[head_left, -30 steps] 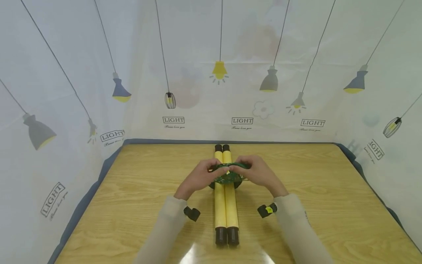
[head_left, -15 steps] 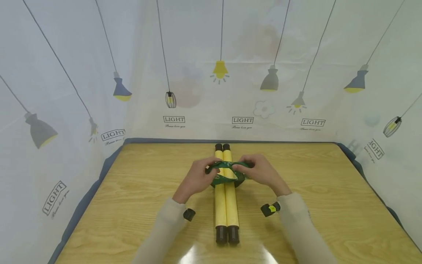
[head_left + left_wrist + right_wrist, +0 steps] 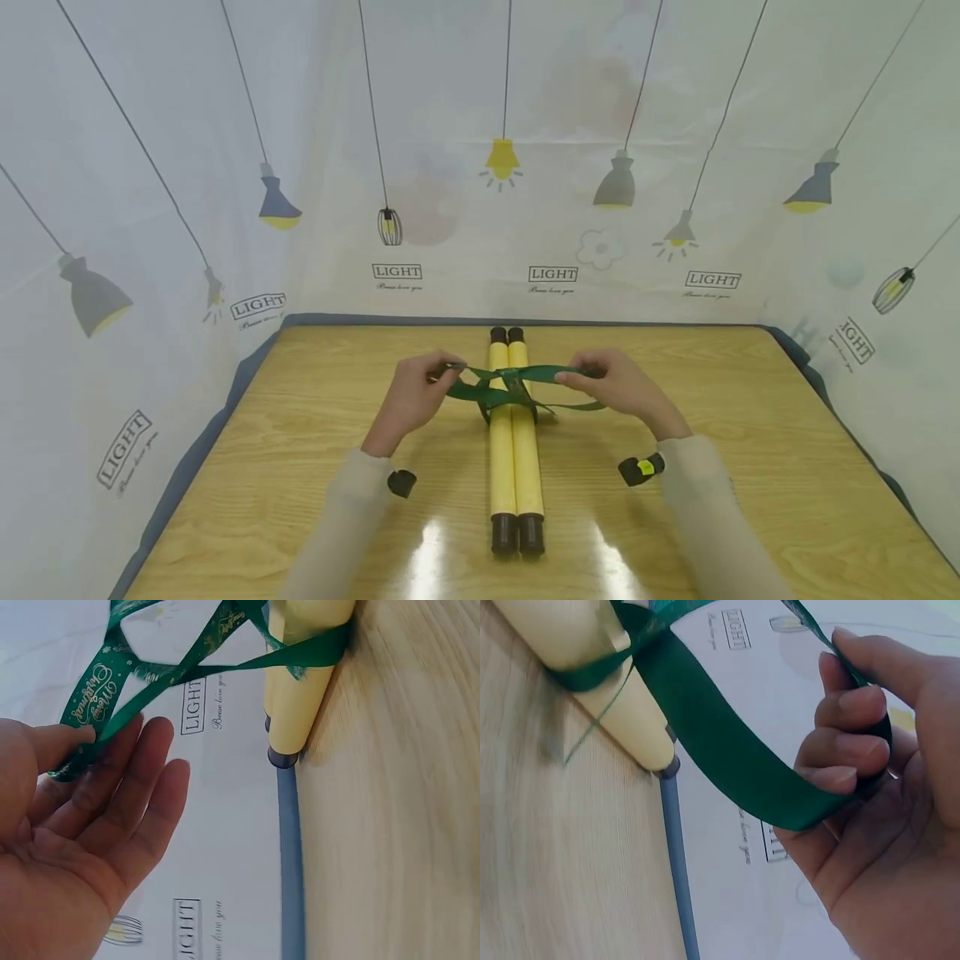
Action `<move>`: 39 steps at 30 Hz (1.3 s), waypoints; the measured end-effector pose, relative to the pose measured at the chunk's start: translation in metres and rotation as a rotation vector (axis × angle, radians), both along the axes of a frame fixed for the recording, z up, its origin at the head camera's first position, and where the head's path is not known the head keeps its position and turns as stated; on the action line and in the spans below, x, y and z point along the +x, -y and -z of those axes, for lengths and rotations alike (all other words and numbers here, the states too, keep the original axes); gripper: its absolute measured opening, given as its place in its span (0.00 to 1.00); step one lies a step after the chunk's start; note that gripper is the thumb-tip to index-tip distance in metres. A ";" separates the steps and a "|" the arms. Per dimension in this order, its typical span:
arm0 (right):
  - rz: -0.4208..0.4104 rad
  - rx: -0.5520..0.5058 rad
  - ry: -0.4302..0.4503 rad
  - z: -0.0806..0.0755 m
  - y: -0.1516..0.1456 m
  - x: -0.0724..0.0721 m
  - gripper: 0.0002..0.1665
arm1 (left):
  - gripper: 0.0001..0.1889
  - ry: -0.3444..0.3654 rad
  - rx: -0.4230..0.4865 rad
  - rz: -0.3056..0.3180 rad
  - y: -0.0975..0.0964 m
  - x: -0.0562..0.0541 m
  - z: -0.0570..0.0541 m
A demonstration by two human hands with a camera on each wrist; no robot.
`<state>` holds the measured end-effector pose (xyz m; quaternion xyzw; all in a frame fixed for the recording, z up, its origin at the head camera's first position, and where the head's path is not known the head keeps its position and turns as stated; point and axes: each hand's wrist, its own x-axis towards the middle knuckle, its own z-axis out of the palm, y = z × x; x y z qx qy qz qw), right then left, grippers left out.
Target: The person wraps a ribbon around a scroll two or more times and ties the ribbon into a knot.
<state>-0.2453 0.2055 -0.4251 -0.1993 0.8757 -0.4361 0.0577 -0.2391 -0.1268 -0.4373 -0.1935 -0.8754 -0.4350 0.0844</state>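
Two yellow tubes (image 3: 515, 467) with dark end caps lie side by side on the table. A green ribbon (image 3: 543, 374) with gold "Merry Christmas" lettering goes round them near the far half, its loops spread out to both sides above. On the left, my left hand (image 3: 417, 392) pinches one loop between thumb and index finger; the other fingers extend loosely in the left wrist view. My right hand (image 3: 618, 383) has its fingers curled round the opposite loop, which hangs in a wide band in the right wrist view (image 3: 735, 765). The ribbon crosses over itself above the tubes.
The wood-grain table (image 3: 300, 500) is bordered at the back and sides by a blue-grey edge (image 3: 420, 319). Behind it stands a white backdrop (image 3: 450, 100) printed with hanging lamps and "LIGHT" lettering. Dark straps sit at both sleeve cuffs.
My hands were close together over the tubes and have moved apart to left and right. The ribbon's bunched loops are now drawn out wide; the tubes have stayed in place.
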 end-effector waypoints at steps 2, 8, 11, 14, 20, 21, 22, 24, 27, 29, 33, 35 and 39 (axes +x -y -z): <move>0.001 0.011 0.006 -0.001 -0.005 0.000 0.18 | 0.09 0.063 0.059 0.006 0.006 -0.002 0.000; 0.004 0.032 0.028 -0.004 -0.019 0.001 0.18 | 0.12 0.302 0.332 0.116 0.022 -0.007 0.005; 0.012 0.038 0.041 -0.005 -0.024 0.003 0.18 | 0.12 0.358 0.419 0.160 0.030 -0.007 0.006; 0.035 0.053 0.051 -0.004 -0.030 0.004 0.18 | 0.12 0.368 0.427 0.176 0.036 -0.007 0.006; 0.080 0.089 0.049 -0.001 -0.044 0.007 0.20 | 0.13 0.393 0.374 0.163 0.048 -0.009 0.008; 0.086 0.092 0.049 -0.001 -0.047 0.007 0.20 | 0.13 0.405 0.369 0.163 0.051 -0.009 0.008; 0.092 0.095 0.050 0.000 -0.050 0.007 0.20 | 0.15 0.417 0.363 0.164 0.053 -0.010 0.009; 0.105 0.106 0.047 0.001 -0.056 0.007 0.21 | 0.18 0.446 0.345 0.171 0.059 -0.011 0.011; 0.126 0.133 0.043 0.007 -0.067 0.005 0.22 | 0.20 0.477 0.291 0.147 0.069 -0.012 0.014; 0.141 0.152 0.041 0.011 -0.076 0.004 0.23 | 0.21 0.489 0.237 0.110 0.076 -0.014 0.017; 0.178 0.196 0.027 0.017 -0.090 0.003 0.23 | 0.24 0.476 0.093 0.029 0.089 -0.016 0.021; 0.194 0.213 0.022 0.019 -0.096 0.003 0.23 | 0.25 0.461 0.032 0.010 0.094 -0.016 0.022; 0.213 0.211 0.034 0.023 -0.105 0.004 0.27 | 0.24 0.412 -0.064 0.018 0.106 -0.016 0.023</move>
